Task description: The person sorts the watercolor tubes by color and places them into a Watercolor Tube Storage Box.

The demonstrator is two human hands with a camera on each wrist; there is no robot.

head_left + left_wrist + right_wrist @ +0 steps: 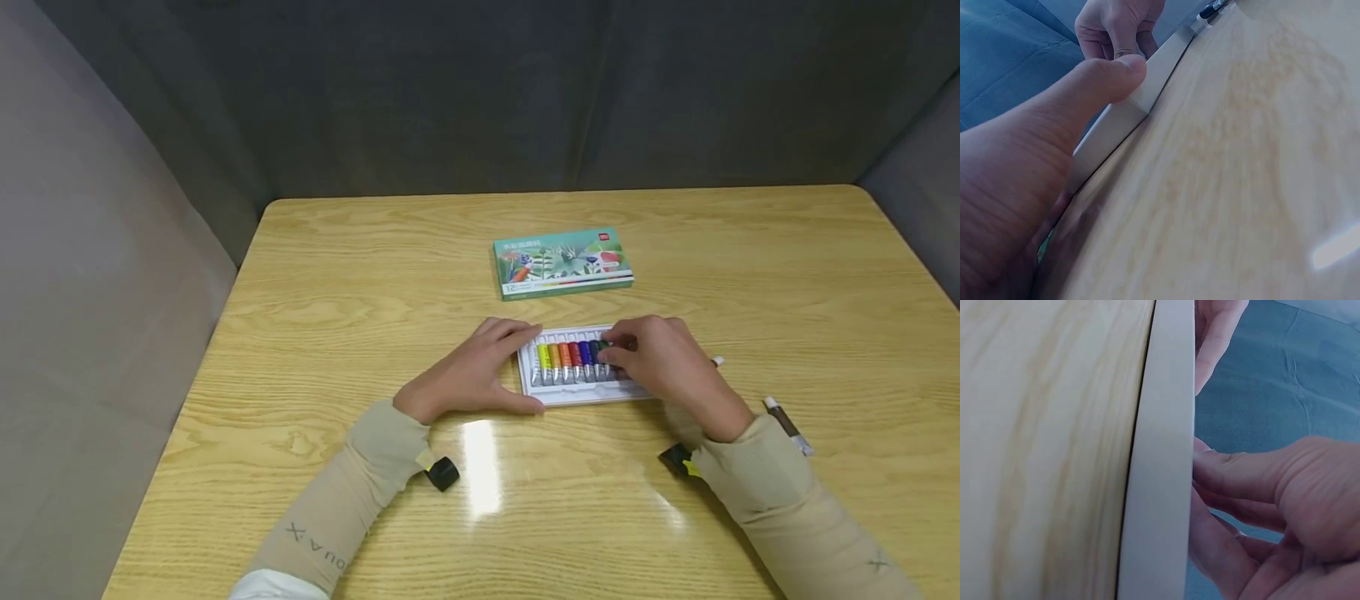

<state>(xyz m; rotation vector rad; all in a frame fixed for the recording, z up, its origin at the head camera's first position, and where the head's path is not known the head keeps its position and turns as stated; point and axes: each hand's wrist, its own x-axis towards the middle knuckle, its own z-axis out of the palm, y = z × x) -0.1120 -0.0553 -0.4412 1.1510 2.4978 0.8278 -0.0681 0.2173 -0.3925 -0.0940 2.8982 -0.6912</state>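
Observation:
A white tray (pixel 528 375) lies on the table with a row of small paint tubes (pixel 564 363) in it, running from white and yellow through red and blue to green. My left hand (pixel 480 371) holds the tray's left end, thumb at the near corner and fingers at the far one. In the left wrist view that thumb (pixel 1125 75) lies against the tray's side wall (pixel 1100 144). Over the right part of the tray, my right hand (pixel 652 354) pinches a dark green paint tube (pixel 604 345). The tray's wall hides that tube in the right wrist view.
Beyond the tray lies a green illustrated paint box (pixel 562 262). A brown paint tube with a white cap (pixel 787 425) is on the table right of my right wrist. Another white cap (pixel 717 361) shows from behind the right hand. Dark curtains stand behind the table.

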